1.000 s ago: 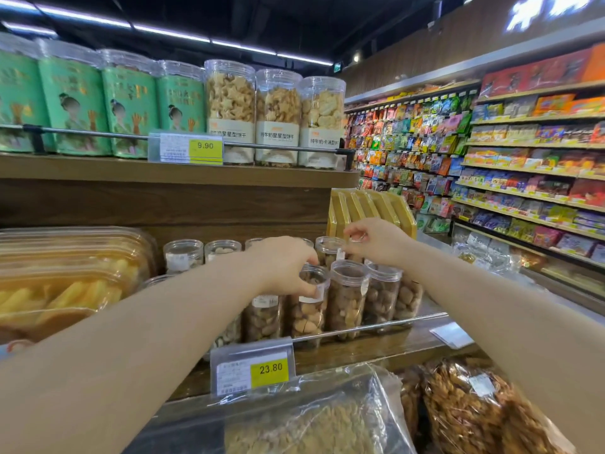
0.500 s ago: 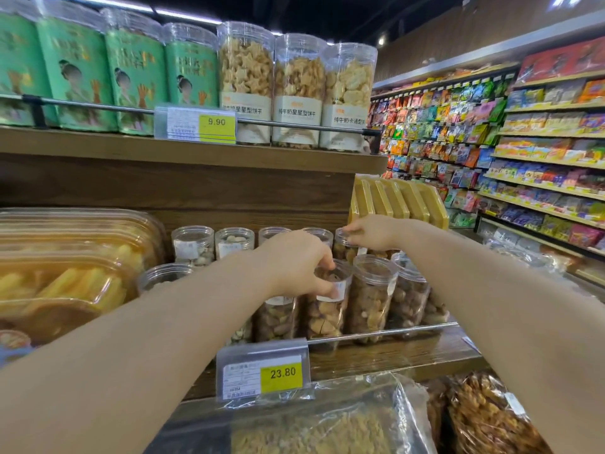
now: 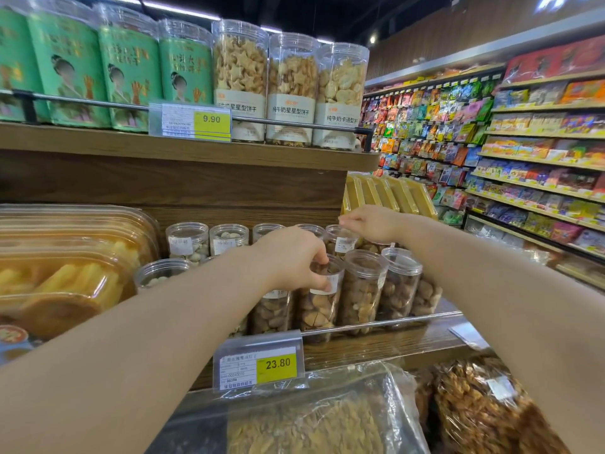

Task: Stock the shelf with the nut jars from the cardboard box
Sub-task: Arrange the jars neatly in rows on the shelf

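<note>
A person's left hand (image 3: 291, 257) grips the top of a clear cylindrical plastic jar of brown nuts (image 3: 319, 306), fingers curled over the lid and thumb against its white label. The jar stands upright with its long axis vertical and its lid up. It is in the front row of a dark wooden shelf (image 3: 376, 347), just behind a thin metal rail (image 3: 376, 323), with similar jars close on both sides. The right hand (image 3: 373, 224) hovers over a back-row jar (image 3: 342, 242) with its fingertips drawn together; whether they touch the lid cannot be told. A yellow price tag (image 3: 258, 367) reading 23.80 hangs on the shelf edge. Stacked clear tubs of yellow pastry sticks (image 3: 65, 263) sit to the left. Green-labelled canisters (image 3: 127, 70) and tall clear biscuit jars (image 3: 240, 77) line the shelf above. To the right, a shop aisle of colourful snack packets (image 3: 523, 165) runs under a dark ceiling.
</note>
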`<control>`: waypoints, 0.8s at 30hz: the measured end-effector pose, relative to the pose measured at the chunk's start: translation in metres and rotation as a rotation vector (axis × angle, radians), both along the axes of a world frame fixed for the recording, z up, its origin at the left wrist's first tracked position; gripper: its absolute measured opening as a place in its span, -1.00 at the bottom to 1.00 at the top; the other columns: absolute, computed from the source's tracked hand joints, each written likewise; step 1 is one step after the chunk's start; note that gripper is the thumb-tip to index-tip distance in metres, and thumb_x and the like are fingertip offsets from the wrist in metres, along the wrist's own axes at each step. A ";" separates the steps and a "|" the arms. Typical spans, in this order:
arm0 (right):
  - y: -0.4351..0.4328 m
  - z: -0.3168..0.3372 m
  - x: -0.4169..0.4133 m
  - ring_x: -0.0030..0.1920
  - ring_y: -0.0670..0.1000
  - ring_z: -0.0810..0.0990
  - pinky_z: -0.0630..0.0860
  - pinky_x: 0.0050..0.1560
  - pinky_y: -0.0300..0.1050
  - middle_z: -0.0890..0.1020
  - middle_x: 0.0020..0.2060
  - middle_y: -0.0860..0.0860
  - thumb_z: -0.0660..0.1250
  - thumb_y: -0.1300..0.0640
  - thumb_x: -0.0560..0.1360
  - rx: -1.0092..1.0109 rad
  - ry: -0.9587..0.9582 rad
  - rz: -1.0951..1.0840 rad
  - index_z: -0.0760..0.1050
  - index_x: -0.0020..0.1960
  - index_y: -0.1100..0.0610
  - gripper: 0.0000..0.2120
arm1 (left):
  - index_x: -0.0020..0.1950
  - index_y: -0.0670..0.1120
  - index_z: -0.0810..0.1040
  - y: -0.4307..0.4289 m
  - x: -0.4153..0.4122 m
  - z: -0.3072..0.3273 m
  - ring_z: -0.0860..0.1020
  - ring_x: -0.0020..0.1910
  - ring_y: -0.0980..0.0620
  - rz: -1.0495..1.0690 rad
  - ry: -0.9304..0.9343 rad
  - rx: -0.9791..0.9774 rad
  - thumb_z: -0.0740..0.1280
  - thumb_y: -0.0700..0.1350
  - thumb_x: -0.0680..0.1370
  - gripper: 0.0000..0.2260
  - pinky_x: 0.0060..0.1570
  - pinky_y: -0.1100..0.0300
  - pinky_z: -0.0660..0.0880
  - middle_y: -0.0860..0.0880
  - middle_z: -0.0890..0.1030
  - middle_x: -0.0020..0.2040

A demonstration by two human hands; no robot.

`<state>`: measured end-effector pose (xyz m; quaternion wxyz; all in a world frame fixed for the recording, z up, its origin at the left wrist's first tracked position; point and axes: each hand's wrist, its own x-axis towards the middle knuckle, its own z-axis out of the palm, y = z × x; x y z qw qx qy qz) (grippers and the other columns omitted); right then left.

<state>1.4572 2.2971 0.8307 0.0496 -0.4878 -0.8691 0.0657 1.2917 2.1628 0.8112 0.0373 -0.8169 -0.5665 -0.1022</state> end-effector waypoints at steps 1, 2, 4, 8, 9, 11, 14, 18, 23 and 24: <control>-0.007 0.003 0.005 0.43 0.03 0.30 0.18 0.41 -0.04 0.35 0.44 0.00 0.05 -0.06 0.64 0.009 0.015 0.009 0.33 0.44 0.06 -0.58 | 0.34 0.00 0.49 0.000 0.000 0.000 0.38 -0.10 0.13 0.004 -0.002 -0.006 0.35 0.18 0.49 -0.52 -0.14 0.25 0.32 0.10 0.47 -0.04; -0.014 0.005 0.009 0.43 0.02 0.31 0.19 0.40 -0.05 0.37 0.43 -0.01 0.07 -0.05 0.64 0.013 0.006 0.017 0.33 0.45 0.05 -0.58 | 0.34 0.00 0.48 0.000 0.001 0.000 0.38 -0.10 0.13 0.009 -0.003 -0.011 0.35 0.18 0.49 -0.52 -0.13 0.25 0.32 0.09 0.49 -0.01; -0.027 0.006 0.018 0.40 0.00 0.35 0.22 0.38 -0.05 0.41 0.40 -0.03 0.10 -0.06 0.63 -0.006 -0.034 0.051 0.37 0.42 0.01 -0.60 | 0.34 0.01 0.48 -0.002 0.002 -0.001 0.38 -0.08 0.13 0.023 -0.001 -0.011 0.35 0.17 0.50 -0.53 -0.13 0.24 0.34 0.07 0.54 0.07; -0.051 0.007 0.035 0.38 -0.07 0.34 0.20 0.33 -0.15 0.41 0.38 -0.10 0.21 -0.08 0.58 -0.085 -0.032 0.122 0.38 0.40 -0.04 -0.59 | 0.32 0.01 0.49 -0.005 0.005 -0.002 0.41 -0.09 0.12 0.046 -0.010 0.001 0.34 0.14 0.50 -0.57 -0.18 0.23 0.36 0.07 0.52 0.02; -0.056 0.008 0.039 0.39 -0.08 0.32 0.19 0.32 -0.16 0.38 0.40 -0.10 0.25 -0.08 0.56 -0.125 -0.035 0.136 0.36 0.42 -0.06 -0.57 | 0.32 0.01 0.49 -0.005 0.006 -0.001 0.41 -0.08 0.12 0.052 -0.013 -0.003 0.34 0.14 0.50 -0.57 -0.19 0.23 0.36 0.08 0.51 0.01; -0.062 0.009 0.045 0.41 -0.08 0.26 0.16 0.36 -0.12 0.32 0.44 -0.10 0.31 -0.09 0.52 -0.201 -0.096 0.151 0.30 0.45 -0.11 -0.49 | 0.31 0.01 0.50 -0.006 0.006 0.000 0.42 -0.08 0.12 0.061 -0.019 -0.015 0.35 0.14 0.50 -0.58 -0.19 0.24 0.35 0.11 0.47 -0.04; -0.065 0.007 0.052 0.47 -0.05 0.20 0.11 0.44 -0.01 0.26 0.48 -0.10 0.35 -0.09 0.49 -0.183 -0.175 0.157 0.25 0.47 -0.14 -0.42 | 0.30 0.01 0.50 -0.005 0.007 0.001 0.41 -0.08 0.13 0.061 -0.008 -0.017 0.34 0.14 0.51 -0.59 -0.24 0.27 0.32 0.12 0.45 -0.04; -0.069 0.001 0.051 0.39 -0.02 0.33 0.27 0.32 -0.06 0.40 0.37 -0.07 0.34 -0.18 0.47 -0.031 -0.149 0.171 0.34 0.42 -0.11 -0.45 | 0.29 0.00 0.50 -0.005 0.008 0.002 0.40 -0.08 0.14 0.059 0.003 -0.022 0.34 0.14 0.51 -0.60 -0.34 0.35 0.26 0.13 0.44 -0.07; -0.074 -0.010 0.042 0.22 -0.02 0.41 0.23 0.00 -0.19 0.47 0.19 -0.05 0.28 -0.25 0.47 0.217 -0.200 0.192 0.40 0.36 -0.03 -0.46 | 0.30 0.01 0.50 -0.006 0.008 0.001 0.46 -0.02 0.11 0.066 -0.005 -0.037 0.36 0.13 0.49 -0.58 -0.17 0.27 0.37 0.10 0.52 0.01; -0.073 -0.010 0.042 0.20 -0.01 0.41 0.24 0.01 -0.18 0.47 0.18 -0.04 0.29 -0.26 0.46 0.219 -0.186 0.199 0.41 0.35 -0.01 -0.46 | 0.30 0.01 0.50 -0.005 0.008 0.001 0.48 0.04 0.09 0.067 0.004 -0.038 0.37 0.13 0.49 -0.58 -0.10 0.25 0.40 0.07 0.55 0.09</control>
